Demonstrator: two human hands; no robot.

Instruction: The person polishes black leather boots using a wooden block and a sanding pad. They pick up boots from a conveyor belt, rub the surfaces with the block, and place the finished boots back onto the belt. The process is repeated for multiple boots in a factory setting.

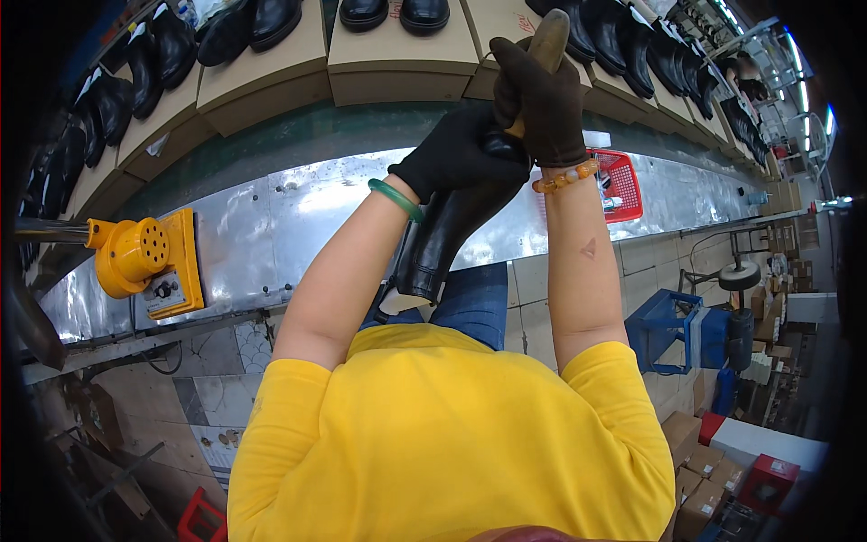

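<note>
My left hand [461,152], in a black glove, is closed round the toe end of a black leather boot [459,224]. The boot slants down toward my lap, its shaft opening nearest me with a pale lining showing. In a dark glove, my right hand [545,107] grips a tan, wooden-looking tool with a rounded end [549,41] that sticks out above the fist. The tool's lower tip meets the boot near the toe, beside my left fingers; most of its middle is hidden by the glove.
A metal-topped bench [298,203] runs across in front of me. On it stand a yellow blower-like device [144,257] at left and a red basket [623,185] with small items at right. Behind are cardboard boxes [402,68] bearing black shoes. A blue machine [677,330] stands right.
</note>
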